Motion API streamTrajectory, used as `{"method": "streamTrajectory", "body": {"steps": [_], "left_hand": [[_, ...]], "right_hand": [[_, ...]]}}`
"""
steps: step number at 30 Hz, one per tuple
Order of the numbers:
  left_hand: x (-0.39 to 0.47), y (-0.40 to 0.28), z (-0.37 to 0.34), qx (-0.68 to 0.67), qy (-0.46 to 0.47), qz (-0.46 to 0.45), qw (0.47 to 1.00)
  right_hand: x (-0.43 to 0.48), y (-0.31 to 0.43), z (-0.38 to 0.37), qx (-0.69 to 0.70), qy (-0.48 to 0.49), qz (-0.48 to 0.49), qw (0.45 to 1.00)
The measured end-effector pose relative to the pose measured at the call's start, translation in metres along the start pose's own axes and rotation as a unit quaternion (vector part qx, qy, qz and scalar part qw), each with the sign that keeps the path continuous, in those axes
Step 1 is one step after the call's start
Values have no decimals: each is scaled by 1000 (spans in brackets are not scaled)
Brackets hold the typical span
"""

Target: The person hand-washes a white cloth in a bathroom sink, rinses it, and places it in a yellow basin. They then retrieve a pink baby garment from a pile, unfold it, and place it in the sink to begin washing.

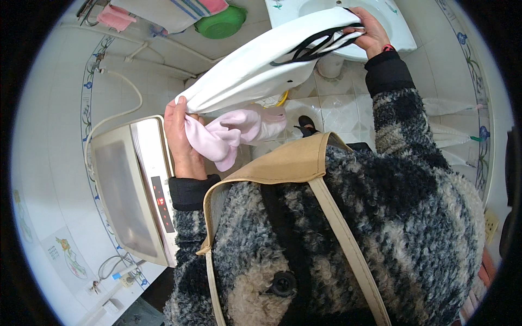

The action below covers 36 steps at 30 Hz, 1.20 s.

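A white fabric garment (253, 61) with black trim is stretched between my two hands in the upper middle of the head view. My left hand (181, 142) grips its lower left end, and a pale pink cloth part (228, 132) hangs from that same hand. Whether the pink part is joined to the white one, I cannot tell. At the upper right, my right hand (370, 34) pinches the black-edged end, in front of the washbasin. The fingertips of my left hand are partly hidden by the cloth.
A top-loading washing machine (157, 203) with a lit display stands at the left, a hose (138, 87) behind it. Ahead are a white washbasin (401, 36), a green plastic basin (222, 24) and hanging towels (171, 12). Tiled floor (338, 112) shows below, with a black shoe (306, 122).
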State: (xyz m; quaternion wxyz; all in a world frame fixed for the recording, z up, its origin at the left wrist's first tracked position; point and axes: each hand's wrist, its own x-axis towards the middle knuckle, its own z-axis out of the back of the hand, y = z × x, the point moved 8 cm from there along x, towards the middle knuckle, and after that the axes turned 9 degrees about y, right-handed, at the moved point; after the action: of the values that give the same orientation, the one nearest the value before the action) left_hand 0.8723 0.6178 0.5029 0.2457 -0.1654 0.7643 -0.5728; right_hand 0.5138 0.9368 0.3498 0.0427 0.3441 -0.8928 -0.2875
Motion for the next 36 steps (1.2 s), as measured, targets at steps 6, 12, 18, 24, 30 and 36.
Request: {"method": "streamTrajectory", "body": {"steps": [6,12,18,24,30,36], "left_hand": [[-16,-10,30,106,-16,-9,994],[-5,-22,-27,165,125,74,976],[-12,-1,-51,324,287,248,867],[18,-48,-48,311,293,114,897],[19,-125,-96,175,338,-56,923],[11,-143,-127,210,415,57,883]], "right_hand": [[-12,19,-49,-25,28,43,998],[-2,86,-131,-3,227,10,974],[-11,78,-178,15,236,-8,972],[-35,12,-282,-58,289,-165,941],[-62,-17,-399,-69,414,-172,891],[-62,19,-449,-165,457,-167,858]]}}
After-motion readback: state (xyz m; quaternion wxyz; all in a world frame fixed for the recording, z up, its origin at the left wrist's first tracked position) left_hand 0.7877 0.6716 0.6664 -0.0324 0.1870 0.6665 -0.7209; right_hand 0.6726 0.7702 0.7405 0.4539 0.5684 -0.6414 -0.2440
